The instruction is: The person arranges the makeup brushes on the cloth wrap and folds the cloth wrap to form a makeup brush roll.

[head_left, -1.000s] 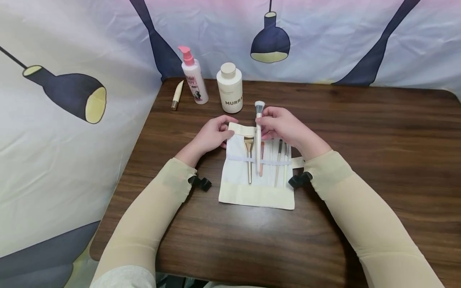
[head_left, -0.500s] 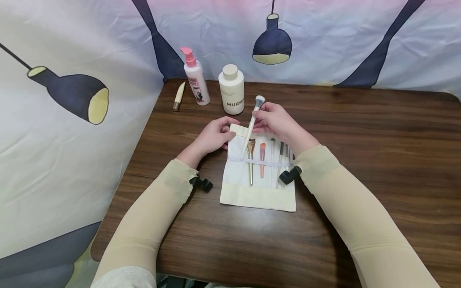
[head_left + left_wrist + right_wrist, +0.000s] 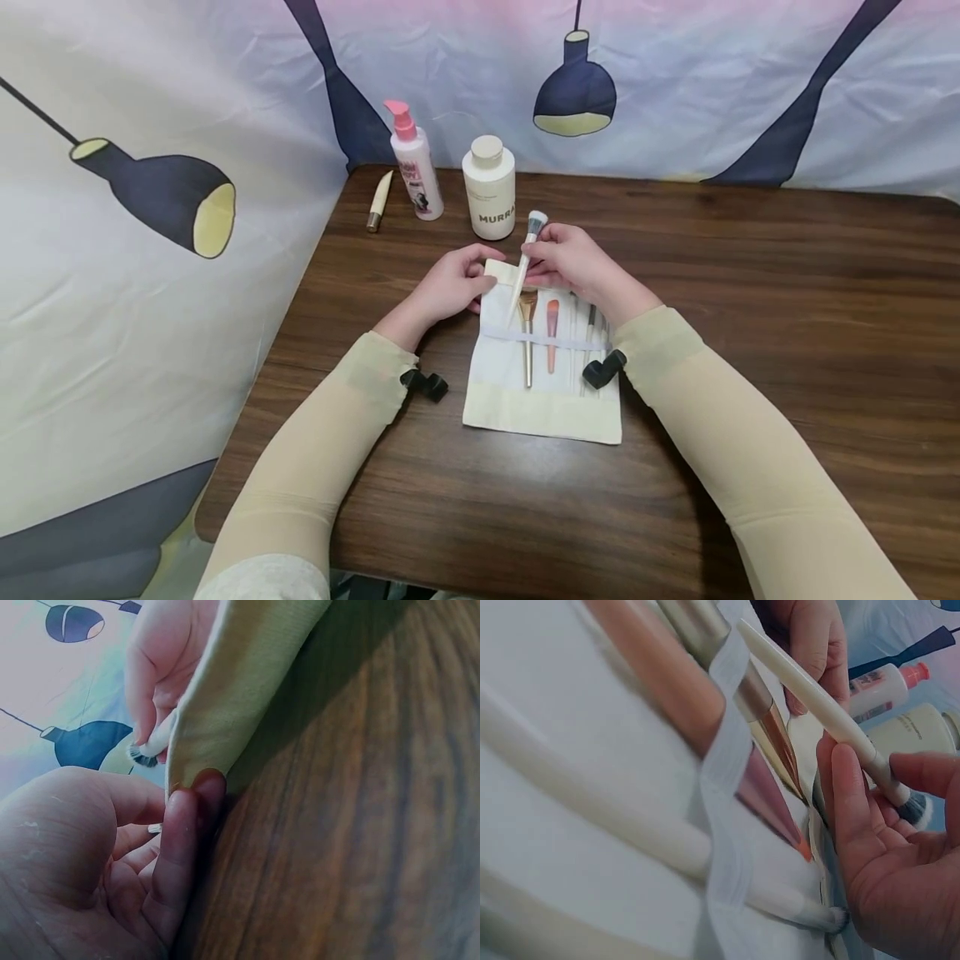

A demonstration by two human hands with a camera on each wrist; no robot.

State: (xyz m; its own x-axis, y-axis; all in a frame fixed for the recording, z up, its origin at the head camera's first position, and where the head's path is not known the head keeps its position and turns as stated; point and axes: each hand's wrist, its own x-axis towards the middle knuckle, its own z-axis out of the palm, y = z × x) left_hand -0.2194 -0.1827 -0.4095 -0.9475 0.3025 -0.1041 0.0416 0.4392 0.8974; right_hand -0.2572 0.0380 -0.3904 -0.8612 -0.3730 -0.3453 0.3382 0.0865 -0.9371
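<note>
A cream cloth brush roll (image 3: 542, 412) lies spread on the table. Its upper left corner is pinched between the thumb and fingers of my left hand (image 3: 452, 283), and the left wrist view shows the cloth edge (image 3: 225, 690) raised there. My right hand (image 3: 576, 262) pinches a white makeup brush (image 3: 802, 686) near its bristle end. This brush slants, bristles up, its handle tip just above the elastic band (image 3: 724, 802) at the left. Tucked under the band are a gold brush (image 3: 528, 362), a pink brush (image 3: 552, 321) and several slimmer brushes, partly hidden by my right hand.
Behind the roll stand a white bottle (image 3: 491, 196) and a pink-topped pump bottle (image 3: 417, 175). A cream tube (image 3: 380, 200) with a brown cap lies at the back left. Brown tabletop (image 3: 787, 292) stretches to the right, and a printed cloth hangs behind the table.
The white makeup brush went from nearly upright between the gold and pink brushes to slanting, its handle tip now left of the gold one. My left hand keeps hold of the corner.
</note>
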